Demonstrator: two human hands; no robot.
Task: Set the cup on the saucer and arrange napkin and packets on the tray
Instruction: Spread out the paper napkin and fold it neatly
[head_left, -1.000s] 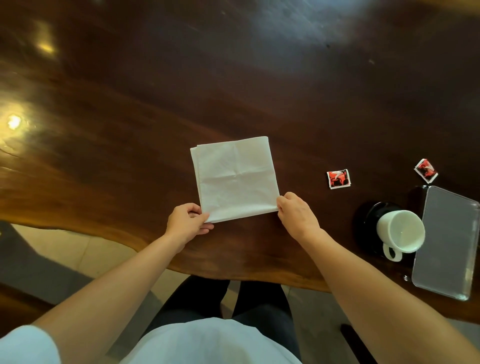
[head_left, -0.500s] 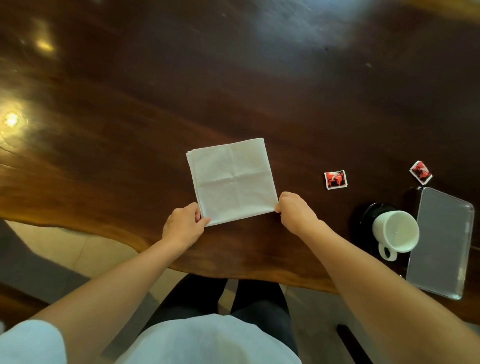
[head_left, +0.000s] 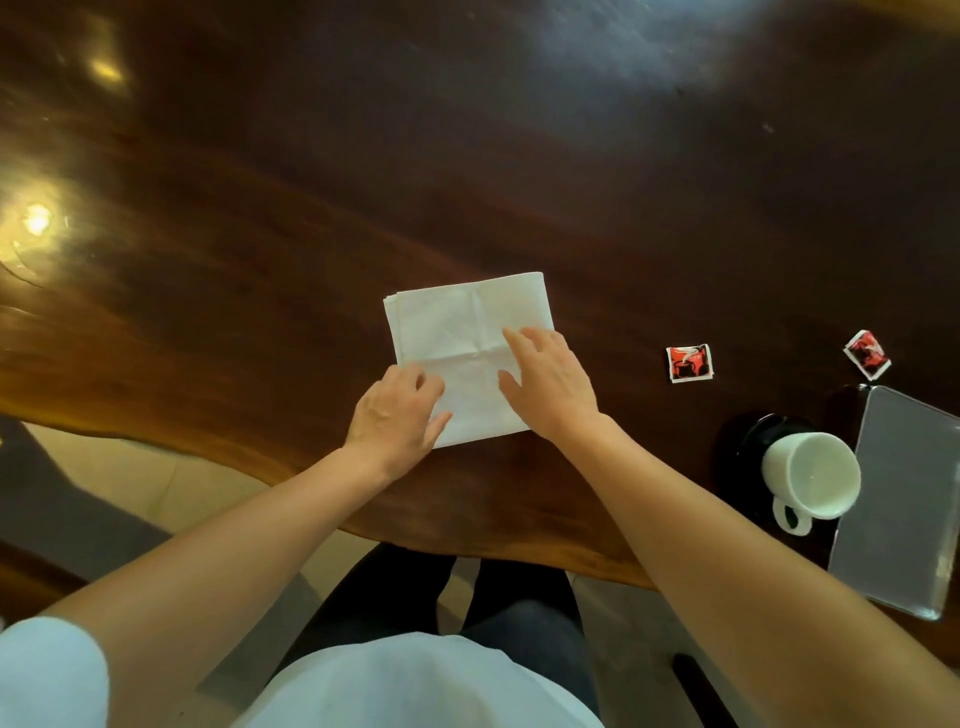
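A folded white napkin (head_left: 457, 332) lies flat on the dark wooden table (head_left: 467, 156) near its front edge. My left hand (head_left: 397, 415) rests on the napkin's near left corner with its fingers lying on the paper. My right hand (head_left: 550, 384) lies flat on the napkin's right half, fingers straight. A white cup (head_left: 810, 475) stands on a black saucer (head_left: 743, 447) at the right. Beside it lies a grey rectangular tray (head_left: 904, 499). Two red packets lie on the table, one (head_left: 689, 362) between napkin and cup, the other (head_left: 866, 354) just beyond the tray.
The table's wavy front edge runs just below my hands, with the floor and my legs beneath it. Bright light reflections show on the table at the far left. The tray's right side runs out of view.
Both hands let go of the napkin's near corners and moved forward onto its top. The napkin has stayed in place.
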